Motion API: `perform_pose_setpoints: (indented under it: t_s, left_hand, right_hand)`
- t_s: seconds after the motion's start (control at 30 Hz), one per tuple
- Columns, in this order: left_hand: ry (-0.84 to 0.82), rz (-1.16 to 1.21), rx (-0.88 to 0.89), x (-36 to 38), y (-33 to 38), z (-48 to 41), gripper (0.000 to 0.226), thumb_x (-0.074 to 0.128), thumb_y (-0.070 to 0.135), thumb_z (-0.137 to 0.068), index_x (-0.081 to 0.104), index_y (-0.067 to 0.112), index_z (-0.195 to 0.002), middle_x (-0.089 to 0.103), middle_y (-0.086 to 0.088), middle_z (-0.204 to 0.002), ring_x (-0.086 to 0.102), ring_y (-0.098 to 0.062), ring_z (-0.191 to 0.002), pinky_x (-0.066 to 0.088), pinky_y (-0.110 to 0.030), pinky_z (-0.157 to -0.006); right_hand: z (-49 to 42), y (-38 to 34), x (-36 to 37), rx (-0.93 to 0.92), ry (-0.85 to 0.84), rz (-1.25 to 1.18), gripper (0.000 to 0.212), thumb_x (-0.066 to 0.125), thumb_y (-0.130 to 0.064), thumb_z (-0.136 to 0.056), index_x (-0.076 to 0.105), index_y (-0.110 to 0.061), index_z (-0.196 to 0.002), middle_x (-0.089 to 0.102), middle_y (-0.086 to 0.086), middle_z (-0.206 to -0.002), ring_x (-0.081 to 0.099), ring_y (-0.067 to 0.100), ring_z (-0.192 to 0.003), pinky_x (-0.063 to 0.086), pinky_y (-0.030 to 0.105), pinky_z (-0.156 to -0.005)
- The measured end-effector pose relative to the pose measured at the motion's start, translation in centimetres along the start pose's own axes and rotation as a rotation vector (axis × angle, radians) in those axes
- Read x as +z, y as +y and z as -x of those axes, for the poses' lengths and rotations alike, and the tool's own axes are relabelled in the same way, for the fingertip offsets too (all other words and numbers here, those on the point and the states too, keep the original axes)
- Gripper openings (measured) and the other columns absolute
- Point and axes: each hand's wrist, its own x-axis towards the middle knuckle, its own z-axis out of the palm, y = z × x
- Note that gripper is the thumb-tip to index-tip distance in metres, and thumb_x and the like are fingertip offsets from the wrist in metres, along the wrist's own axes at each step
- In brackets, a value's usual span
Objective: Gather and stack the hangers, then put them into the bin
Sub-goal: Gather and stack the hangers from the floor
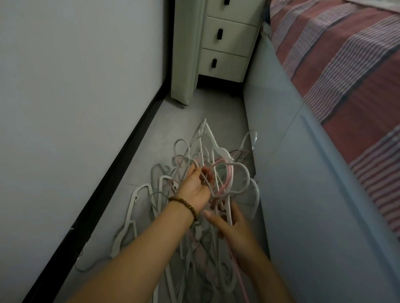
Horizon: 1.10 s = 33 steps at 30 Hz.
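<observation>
My left grip is turned palm up, its fingers curled round a bunch of hangers raised off the floor. A brown beaded bracelet circles that wrist. Just towards 5 o'clock from it, my right grip pinches the lower part of the same bunch between thumb and fingers, though motion blurs it slightly.

The hangers are thin plastic in white, grey and pale pink, with curved hooks and notched shoulders, all tangled together. Those not in my grips lie in a loose heap on the grey floor, running from the centre down to 6 o'clock, with a few strays towards 8 o'clock.

At 9 o'clock stands a pale wall with a black skirting board. At 3 o'clock is a bed with a red and purple striped cover. At 12 o'clock stands a cream three-drawer unit with black handles.
</observation>
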Motion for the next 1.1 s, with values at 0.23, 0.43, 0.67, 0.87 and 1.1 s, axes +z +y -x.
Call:
perform_pose_setpoints:
  t_s: [0.23, 0.43, 0.67, 0.87, 1.1]
  left_hand:
    - [-0.224, -0.588, 0.162, 1.7, 3.0, 3.1, 0.04, 0.035, 0.025, -0.101, 0.045, 0.003, -0.133, 0.054, -0.007, -0.129, 0.052, -0.022, -0.121, 0.043, -0.028, -0.102]
    - [0.09, -1.243, 0.421, -4.7, 4.2, 0.6, 0.039, 0.045, 0.026, -0.095, 0.044, 0.01, -0.13, 0.051, 0.0, -0.122, 0.05, -0.016, -0.103, 0.042, -0.028, -0.086]
    - [-0.019, -1.425, 0.174, -11.3, 1.3, -0.6, 0.028, 0.042, 0.026, -0.098, 0.046, 0.009, -0.12, 0.058, -0.015, -0.115, 0.053, -0.013, -0.089, 0.043, -0.01, -0.067]
    - [0.14, -1.158, 0.544, -9.6, 3.3, -1.3, 0.023, 0.03, 0.026, -0.101, 0.05, 0.014, -0.1, 0.039, 0.001, -0.064, 0.037, -0.011, -0.055, 0.034, -0.023, -0.051]
    - [0.215, -1.163, 0.579, -13.1, 4.6, -0.6, 0.03, 0.03, 0.023, -0.101, 0.055, 0.023, -0.085, 0.039, 0.0, -0.061, 0.035, -0.014, -0.055, 0.032, -0.024, -0.048]
  right_hand:
    - [-0.4, -2.5, -0.7, -0.083, 0.261, -0.054, 0.012, 0.06, -0.002, -0.088, 0.05, -0.006, -0.082, 0.047, 0.006, -0.055, 0.046, 0.008, -0.038, 0.042, 0.02, -0.039]
    - [0.1, -5.6, -2.4, -0.24, 0.308, 0.014, 0.01, 0.059, -0.013, -0.09, 0.056, -0.004, -0.087, 0.044, -0.004, -0.044, 0.039, 0.009, -0.036, 0.036, 0.02, -0.038]
    - [0.4, -5.4, -1.3, -0.264, 0.34, -0.045, 0.015, 0.06, -0.011, -0.089, 0.054, -0.012, -0.075, 0.046, -0.002, -0.045, 0.04, 0.01, -0.035, 0.037, 0.021, -0.038]
    - [0.2, -6.1, -1.7, -0.352, 0.417, -0.048, 0.018, 0.059, -0.01, -0.09, 0.053, -0.013, -0.073, 0.047, -0.004, -0.045, 0.041, 0.01, -0.036, 0.038, 0.021, -0.038]
    - [-0.9, -2.1, -1.5, -0.256, 0.38, 0.118, 0.018, 0.064, -0.023, -0.087, 0.06, -0.03, -0.071, 0.051, -0.002, -0.046, 0.048, 0.009, -0.038, 0.04, 0.027, -0.044]
